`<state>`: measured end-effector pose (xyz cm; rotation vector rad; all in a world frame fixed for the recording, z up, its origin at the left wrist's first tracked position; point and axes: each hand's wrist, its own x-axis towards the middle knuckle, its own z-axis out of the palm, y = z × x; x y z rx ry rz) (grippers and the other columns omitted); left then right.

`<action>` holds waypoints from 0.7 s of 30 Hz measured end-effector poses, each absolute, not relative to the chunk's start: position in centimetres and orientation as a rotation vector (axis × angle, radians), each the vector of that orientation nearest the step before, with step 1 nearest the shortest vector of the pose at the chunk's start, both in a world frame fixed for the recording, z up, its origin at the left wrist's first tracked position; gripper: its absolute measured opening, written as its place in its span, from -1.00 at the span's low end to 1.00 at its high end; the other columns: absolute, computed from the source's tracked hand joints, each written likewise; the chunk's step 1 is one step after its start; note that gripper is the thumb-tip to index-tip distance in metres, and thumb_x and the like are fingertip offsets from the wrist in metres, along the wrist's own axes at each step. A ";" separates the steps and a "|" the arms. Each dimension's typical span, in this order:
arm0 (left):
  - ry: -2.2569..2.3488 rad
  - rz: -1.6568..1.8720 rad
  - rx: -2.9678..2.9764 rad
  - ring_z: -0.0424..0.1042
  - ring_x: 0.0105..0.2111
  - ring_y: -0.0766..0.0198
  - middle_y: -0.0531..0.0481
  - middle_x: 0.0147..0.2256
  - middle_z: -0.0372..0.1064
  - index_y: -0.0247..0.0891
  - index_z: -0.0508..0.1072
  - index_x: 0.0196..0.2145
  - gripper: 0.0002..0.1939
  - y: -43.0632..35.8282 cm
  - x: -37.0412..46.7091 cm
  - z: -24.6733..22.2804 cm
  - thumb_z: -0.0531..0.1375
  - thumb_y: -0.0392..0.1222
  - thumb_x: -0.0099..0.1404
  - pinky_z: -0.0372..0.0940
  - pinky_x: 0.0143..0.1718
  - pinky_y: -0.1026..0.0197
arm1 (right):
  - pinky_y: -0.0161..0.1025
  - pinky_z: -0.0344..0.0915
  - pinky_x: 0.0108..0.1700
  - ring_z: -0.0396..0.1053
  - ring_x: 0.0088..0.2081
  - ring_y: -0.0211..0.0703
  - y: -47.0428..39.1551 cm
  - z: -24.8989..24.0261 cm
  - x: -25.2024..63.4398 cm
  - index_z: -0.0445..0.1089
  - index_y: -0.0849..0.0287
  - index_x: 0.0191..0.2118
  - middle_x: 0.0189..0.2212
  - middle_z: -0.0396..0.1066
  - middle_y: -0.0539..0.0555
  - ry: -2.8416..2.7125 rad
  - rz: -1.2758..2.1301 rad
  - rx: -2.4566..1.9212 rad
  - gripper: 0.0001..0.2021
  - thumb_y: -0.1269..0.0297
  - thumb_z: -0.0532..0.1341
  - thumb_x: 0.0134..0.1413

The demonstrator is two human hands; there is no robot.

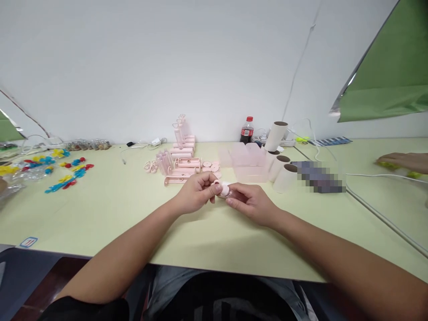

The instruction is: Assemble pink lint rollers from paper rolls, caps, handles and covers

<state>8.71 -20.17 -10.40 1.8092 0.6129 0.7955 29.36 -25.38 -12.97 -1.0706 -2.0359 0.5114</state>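
Left hand (199,194): closed thumb-to-fingertips on the left end of a pale pink part (225,190); a pinch probably chosen to steady something this small without covering it.
Right hand (257,204): closed around the clear right end of the same part, thumb on the near side, fingers on the far; apparently a counter-hold against slipping or turning.
Pale pink part: between both hands, over the table (117,223), just to the near side of the other pink pieces; cannot tell full shape behind the fingers.
Pink cradles (182,180): lying in rows beyond the left hand, seemingly laid flat for stability and easy reach.
Clear tubes (165,162): bunched upright left of the cradles, likely to save room.
Heart rings (151,166) and discs (215,168): loose at either side of the cradles, apparently sorted by kind.
Heart-topped tubes (180,133): upright toward the wall, probably clear of the elbows.
Translucent box (249,165): beyond the right hand, beside white cardboard tubes (285,182) stood on end, perhaps against rolling.
Cola bottle (246,129): far back, likely out of knocking range.
Co-worker's hand (403,161): far right, over something yellow (388,165); grip, cannot tell.
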 end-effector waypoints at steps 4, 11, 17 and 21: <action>0.662 0.612 2.136 0.34 -0.49 0.37 0.05 -0.45 0.33 -0.27 0.36 -0.34 -0.68 -19.3 7.6 -10.0 0.14 0.07 0.33 0.20 -0.47 0.32 | -0.33 0.12 -0.42 0.20 -0.50 -0.28 -25.1 -13.0 29.5 0.46 0.18 -0.24 -0.54 0.31 -0.03 -2.146 0.355 -1.134 -0.78 0.15 0.19 0.21; 0.621 0.297 2.479 0.14 -0.56 0.37 0.09 -0.56 0.18 -0.26 0.32 -0.46 -0.60 -18.9 7.0 -9.8 0.00 0.06 0.40 0.01 -0.51 0.29 | -0.28 0.22 -0.35 0.38 -0.39 -0.17 -24.8 -13.8 30.1 0.43 0.19 0.00 -0.36 0.48 0.11 -2.332 0.115 -1.148 -0.71 0.19 0.15 0.25; 0.589 0.240 2.504 0.08 -0.60 0.37 0.10 -0.59 0.12 -0.25 0.26 -0.49 -0.59 -19.2 7.3 -9.9 -0.03 0.05 0.41 -0.03 -0.54 0.26 | -0.22 0.25 -0.34 0.41 -0.30 -0.06 -25.3 -13.8 29.9 0.41 0.20 0.03 -0.31 0.48 0.16 -2.405 -0.042 -1.129 -0.72 0.25 0.11 0.28; 0.634 0.270 2.437 0.05 -0.61 0.37 0.11 -0.60 0.09 -0.25 0.23 -0.51 -0.59 -19.5 7.8 -10.2 -0.03 0.04 0.41 -0.02 -0.55 0.26 | -0.22 0.23 -0.36 0.39 -0.33 -0.07 -25.5 -13.7 29.8 0.40 0.20 0.00 -0.31 0.47 0.17 -2.391 -0.095 -1.144 -0.73 0.26 0.09 0.28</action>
